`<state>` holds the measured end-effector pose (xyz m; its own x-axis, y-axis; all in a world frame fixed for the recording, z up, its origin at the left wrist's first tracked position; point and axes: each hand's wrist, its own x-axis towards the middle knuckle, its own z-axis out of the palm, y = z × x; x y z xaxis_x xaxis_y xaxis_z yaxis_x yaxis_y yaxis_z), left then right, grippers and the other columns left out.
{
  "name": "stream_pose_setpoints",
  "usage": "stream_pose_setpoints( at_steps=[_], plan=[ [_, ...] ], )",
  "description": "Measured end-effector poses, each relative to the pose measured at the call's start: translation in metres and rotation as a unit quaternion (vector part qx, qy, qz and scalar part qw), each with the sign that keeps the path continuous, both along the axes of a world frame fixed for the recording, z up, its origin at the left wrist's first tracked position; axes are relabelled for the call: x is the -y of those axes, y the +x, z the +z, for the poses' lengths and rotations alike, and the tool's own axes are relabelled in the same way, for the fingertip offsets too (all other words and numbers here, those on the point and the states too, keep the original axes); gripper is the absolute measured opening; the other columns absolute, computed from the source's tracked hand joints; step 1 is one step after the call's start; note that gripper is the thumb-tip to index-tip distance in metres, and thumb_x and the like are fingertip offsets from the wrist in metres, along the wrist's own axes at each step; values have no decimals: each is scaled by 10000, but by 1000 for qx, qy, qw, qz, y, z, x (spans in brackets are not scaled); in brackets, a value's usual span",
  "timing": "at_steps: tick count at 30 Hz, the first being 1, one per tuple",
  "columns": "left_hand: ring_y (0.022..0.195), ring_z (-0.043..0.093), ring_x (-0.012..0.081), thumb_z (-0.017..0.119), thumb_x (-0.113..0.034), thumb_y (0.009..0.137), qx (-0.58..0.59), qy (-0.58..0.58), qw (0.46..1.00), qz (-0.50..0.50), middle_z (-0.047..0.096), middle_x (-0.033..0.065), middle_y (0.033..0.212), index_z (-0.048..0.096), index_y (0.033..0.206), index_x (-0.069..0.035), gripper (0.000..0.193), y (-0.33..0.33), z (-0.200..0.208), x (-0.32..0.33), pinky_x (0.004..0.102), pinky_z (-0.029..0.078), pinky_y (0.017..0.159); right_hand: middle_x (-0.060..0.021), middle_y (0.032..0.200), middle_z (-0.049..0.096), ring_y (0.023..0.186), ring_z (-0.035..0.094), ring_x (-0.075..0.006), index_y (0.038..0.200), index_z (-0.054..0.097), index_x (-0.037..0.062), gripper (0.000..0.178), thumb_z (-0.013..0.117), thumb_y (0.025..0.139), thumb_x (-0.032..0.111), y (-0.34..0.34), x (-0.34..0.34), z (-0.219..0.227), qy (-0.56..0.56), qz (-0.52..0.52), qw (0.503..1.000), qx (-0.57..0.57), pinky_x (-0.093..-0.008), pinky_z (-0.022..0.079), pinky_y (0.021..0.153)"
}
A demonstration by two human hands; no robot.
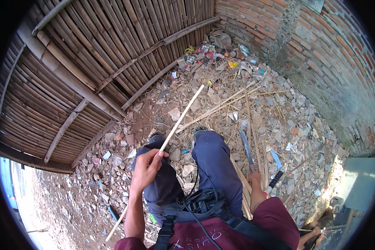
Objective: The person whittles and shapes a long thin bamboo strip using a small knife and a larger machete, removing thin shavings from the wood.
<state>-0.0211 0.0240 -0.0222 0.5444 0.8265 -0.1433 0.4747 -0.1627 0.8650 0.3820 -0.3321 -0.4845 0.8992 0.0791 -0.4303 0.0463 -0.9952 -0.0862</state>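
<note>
My left hand (148,168) is closed around a pale, slender bamboo strip (182,117), in front of my left knee. The strip slants up and away to the right; a pale length of similar bamboo (117,225) shows below, beside my left forearm. Low at my right side, my right hand (255,178) grips a machete (246,146), its long dark blade angled forward over the rubble. Just right of that hand lies a knife with a black wrapped handle (275,179). Long bamboo strips (250,121) lie on the ground between the machete and my right leg and farther ahead.
A bamboo-slat wall (112,46) rises on the left, and a brick wall (321,54) on the right. Litter (208,56) is heaped in their corner. Stones and scraps cover the ground. Another person's hand (314,235) shows at the lower right, near a grey panel (362,183).
</note>
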Motion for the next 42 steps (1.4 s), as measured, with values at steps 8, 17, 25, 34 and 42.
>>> stream_pose_setpoints(
  at_steps=[8, 17, 25, 34, 42],
  plan=[
    [588, 294, 23, 525, -313, 1166, 74, -229, 968, -76, 341, -102, 668, 732, 1140, -27, 354, 2, 24, 2, 243, 234, 519, -170, 1467, 588, 1448, 529, -348, 1410, 654, 102, 640, 802, 855, 386, 26, -14, -38, -78, 27, 996, -18, -493, 476, 1158],
    [559, 223, 34, 513, -306, 1168, 138, -377, 908, -122, 309, -93, 680, 707, 1166, 39, 396, 7, 23, -6, 250, 170, 502, -200, 1449, 638, 1372, 610, -365, 1458, 567, 29, 655, 739, 909, 343, -5, -46, -55, -29, -54, 997, -45, -517, 482, 1138],
    [565, 262, 29, 520, -296, 1167, 120, -326, 933, -94, 339, -89, 668, 714, 1133, 25, 377, 10, 25, 0, 245, 190, 506, -269, 997, 774, 961, 774, -388, 1074, 741, -80, 520, 690, 930, 416, -6, -59, 31, 149, -36, 976, -155, -480, 591, 861],
    [596, 332, 39, 549, -235, 1148, 42, -34, 997, -52, 405, -82, 663, 731, 1063, -5, 306, 29, 13, 11, 266, 264, 542, -132, 653, 648, 641, 674, -263, 859, 714, -28, 440, 720, 953, 401, 7, -66, 67, 327, 29, 944, 25, -442, 519, 642],
    [604, 394, 75, 573, -201, 1118, -17, 39, 999, -20, 455, -2, 637, 733, 1031, -1, 270, 37, 16, 19, 313, 320, 549, -121, 628, 592, 556, 544, -252, 870, 682, 0, 313, 803, 924, 283, -26, -173, 291, 518, 194, 826, 105, -409, 469, 592]
  ],
)
